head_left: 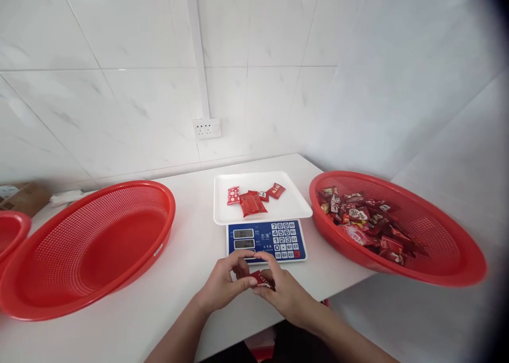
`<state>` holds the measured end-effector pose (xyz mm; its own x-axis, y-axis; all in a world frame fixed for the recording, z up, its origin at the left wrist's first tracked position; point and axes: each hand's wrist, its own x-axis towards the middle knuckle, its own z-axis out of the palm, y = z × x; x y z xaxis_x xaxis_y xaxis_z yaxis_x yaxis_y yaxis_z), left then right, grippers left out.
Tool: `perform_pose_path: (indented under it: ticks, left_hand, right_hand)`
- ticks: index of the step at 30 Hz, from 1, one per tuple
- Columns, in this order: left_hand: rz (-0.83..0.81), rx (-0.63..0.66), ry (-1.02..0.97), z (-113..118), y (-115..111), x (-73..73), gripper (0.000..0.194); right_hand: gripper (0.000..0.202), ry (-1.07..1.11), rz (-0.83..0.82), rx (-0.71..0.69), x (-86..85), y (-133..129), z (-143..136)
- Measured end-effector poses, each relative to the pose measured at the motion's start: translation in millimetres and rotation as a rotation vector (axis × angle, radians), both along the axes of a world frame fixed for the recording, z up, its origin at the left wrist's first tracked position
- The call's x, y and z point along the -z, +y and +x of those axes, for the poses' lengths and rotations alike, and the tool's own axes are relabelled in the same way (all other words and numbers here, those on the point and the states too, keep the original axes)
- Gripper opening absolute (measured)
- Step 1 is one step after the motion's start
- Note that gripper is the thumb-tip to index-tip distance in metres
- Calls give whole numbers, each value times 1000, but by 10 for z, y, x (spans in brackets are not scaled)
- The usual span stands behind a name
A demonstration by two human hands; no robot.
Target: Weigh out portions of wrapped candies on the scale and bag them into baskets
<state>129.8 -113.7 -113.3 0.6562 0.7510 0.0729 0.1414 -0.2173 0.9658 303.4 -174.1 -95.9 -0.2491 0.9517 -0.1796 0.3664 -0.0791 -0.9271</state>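
Close to the table's front edge, my left hand [225, 282] and my right hand [287, 291] hold a small red candy packet [261, 279] between thumbs and fingers. Part of it is hidden by the fingers. Just beyond is a digital scale, its blue keypad panel [264, 241] partly covered by my fingertips. On the scale's white tray [222, 214] lie several red packets [253, 204], some overlapping. The red basket [449, 246] to the right holds a heap of mixed, mostly red packets [368, 219].
An empty red perforated basket [115, 246] stands on the left, with another red basket [10, 227] partly in view beside it. A cardboard box [27, 199] sits at the far left. A tiled wall with a power socket [207, 128] is behind the white table [191, 204].
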Motion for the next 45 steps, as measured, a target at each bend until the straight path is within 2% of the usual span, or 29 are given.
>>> perform_pose_path:
  ticks: [3, 5, 8, 12, 16, 18, 21, 24, 27, 32, 35, 37, 39, 45]
  left_hand:
    - [-53, -4, -37, -23, 18, -1, 53]
    - [-52, -1, -53, -40, 25, 5, 51]
    - [-23, 11, -49, -53, 27, 11, 43]
    - [85, 19, 75, -44, 16, 1, 20]
    - [216, -5, 181, -25, 5, -22, 31]
    - [209, -101, 156, -23, 5, -29, 34]
    - [85, -213, 38, -29, 12, -20, 35]
    - [-67, -161, -87, -38, 22, -1, 36]
    - [-75, -180, -171, -61, 41, -6, 39]
    - [-10, -381, -235, -141, 99, -41, 37]
    - [3, -424, -243, -173, 124, -35, 37]
    - [10, -441, -241, -182, 130, -27, 37]
    - [16, -463, -241, -184, 133, -22, 37]
    - [41, -546, -270, -174, 146, -26, 37]
  right_hand:
    - [77, -14, -12, -40, 27, 1, -50]
    - [81, -22, -16, -69, 52, -7, -92]
    - [82, -44, 6, -67, 102, -15, -144]
    - [79, -71, 56, -66, 139, -4, -160]
    - [75, -17, 49, -56, 117, 23, -140]
    - [63, 25, 39, 15, 99, 42, -125]
    - [26, 104, 24, 101, 57, 67, -103]
    - [25, 155, 4, 74, -27, 87, -76]
    - [25, 43, 127, 97, -169, 175, 10]
    - [32, -234, 496, 430, -445, 620, 334]
    - [37, -423, 653, 437, -514, 880, 494]
    - [40, -496, 664, 375, -495, 939, 541]
    - [39, -498, 655, 338, -432, 887, 561]
    - [28, -443, 685, 379, -89, 414, 690]
